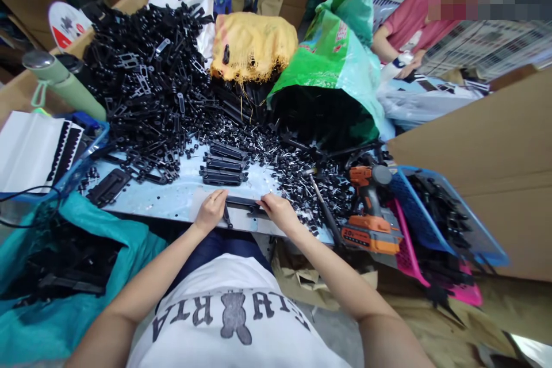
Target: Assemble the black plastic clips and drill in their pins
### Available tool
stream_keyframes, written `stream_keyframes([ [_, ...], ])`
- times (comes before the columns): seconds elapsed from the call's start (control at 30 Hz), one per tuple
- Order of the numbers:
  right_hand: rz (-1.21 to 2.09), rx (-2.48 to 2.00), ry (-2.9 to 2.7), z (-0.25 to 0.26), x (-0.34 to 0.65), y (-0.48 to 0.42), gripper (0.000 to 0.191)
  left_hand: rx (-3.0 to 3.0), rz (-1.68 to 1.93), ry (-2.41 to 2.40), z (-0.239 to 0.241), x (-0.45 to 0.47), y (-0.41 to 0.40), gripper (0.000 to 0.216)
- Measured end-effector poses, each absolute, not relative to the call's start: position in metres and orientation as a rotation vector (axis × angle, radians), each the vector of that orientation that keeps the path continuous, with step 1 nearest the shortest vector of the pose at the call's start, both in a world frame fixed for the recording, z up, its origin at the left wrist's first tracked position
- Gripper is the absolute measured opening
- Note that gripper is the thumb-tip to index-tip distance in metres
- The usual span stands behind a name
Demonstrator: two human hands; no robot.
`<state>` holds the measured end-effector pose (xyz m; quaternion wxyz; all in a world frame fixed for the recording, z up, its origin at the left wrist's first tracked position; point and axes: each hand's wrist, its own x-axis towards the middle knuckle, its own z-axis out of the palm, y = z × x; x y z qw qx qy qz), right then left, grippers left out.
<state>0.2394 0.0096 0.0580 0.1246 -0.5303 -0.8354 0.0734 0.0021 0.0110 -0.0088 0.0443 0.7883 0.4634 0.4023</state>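
Head-worn view, steeply downward, close over table [172, 195]

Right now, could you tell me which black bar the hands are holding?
The single black bar at the near edge, between left hand and right hand; the stacked bars lie untouched behind it.

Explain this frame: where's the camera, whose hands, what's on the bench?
One picture, from a camera worn on a person's head, looking down at their own bare hands; no machine. The left hand and right hand grip the ends of a long black plastic strip at the edge of a pale blue table. Behind it: a stack of similar strips and a heap of black plastic parts; to the right, an orange cordless drill. Top right, a co-worker in a pink shirt.
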Motion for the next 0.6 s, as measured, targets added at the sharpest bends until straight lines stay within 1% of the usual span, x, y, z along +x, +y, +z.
stream_keyframes([
  [0.23, 0.095, -1.441, -2.451, 0.040, 0.239, 0.006, 0.025, 2.339, 1.193, 1.431, -0.002, 0.006, 0.012, 0.031],
  [0.33, 0.078, -1.318, -2.421, 0.034, 0.246, 0.001, 0.020, 2.342, 1.193, 1.471, 0.010, 0.004, 0.006, 0.040],
  [0.4, 0.079, -1.249, -2.401, 0.035, 0.248, -0.001, 0.022, 2.295, 1.133, 1.590, 0.019, 0.001, -0.002, 0.041],
  [0.47, 0.061, -1.200, -2.374, 0.040, 0.242, -0.001, 0.029, 2.212, 0.927, 1.755, 0.026, -0.001, -0.013, 0.032],
  [0.53, 0.077, -1.138, -2.357, 0.043, 0.224, 0.002, 0.035, 2.121, 0.601, 1.880, 0.032, 0.002, -0.022, 0.032],
  [0.6, 0.162, -1.045, -2.395, 0.042, 0.200, 0.008, 0.039, 2.033, 0.286, 1.925, 0.036, 0.010, -0.027, 0.034],
])
